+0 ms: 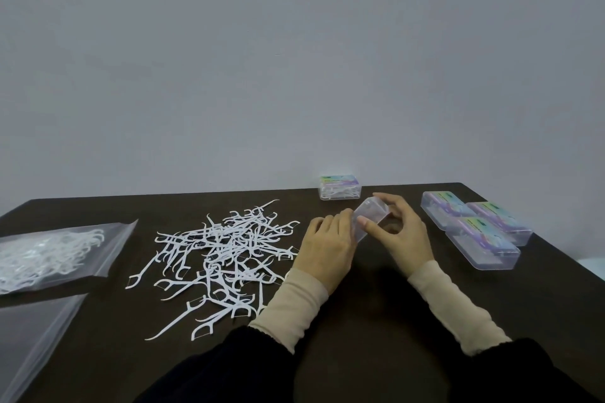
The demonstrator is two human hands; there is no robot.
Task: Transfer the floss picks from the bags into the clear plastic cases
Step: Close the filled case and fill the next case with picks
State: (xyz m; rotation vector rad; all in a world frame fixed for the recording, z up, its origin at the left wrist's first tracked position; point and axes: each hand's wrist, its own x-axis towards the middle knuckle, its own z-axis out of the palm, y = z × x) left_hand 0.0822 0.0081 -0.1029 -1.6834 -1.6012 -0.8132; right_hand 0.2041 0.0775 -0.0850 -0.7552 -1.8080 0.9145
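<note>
**Between two hands, a clear case over the dark table**

Just right of the pile of floss picks (226, 255), the person is holding one clear plastic case (371, 217) with both hands, tilted, a little above the dark table (360, 321). The left hand (327, 245) is gripping the case from its left side, with fingers curled around the near end. The right hand (401, 232) is pinching the case from the right, the thumb on the front and the fingers arching over the far end. I cannot tell if the case is having its lid open or closed.

The pile is lying loose on the table, white picks crossing each other in many directions. Left of the pile, a clear bag (52, 255) with more picks inside is lying flat, and near of it a second bag (36, 343) is lying, which looks without picks. Beyond the pile to the right, at the far edge near the wall (294, 59), a filled case (340, 191) is standing. Well to the right of the pile, beyond the hands, three more cases (474, 229) with colourful labels are sitting close together.
</note>
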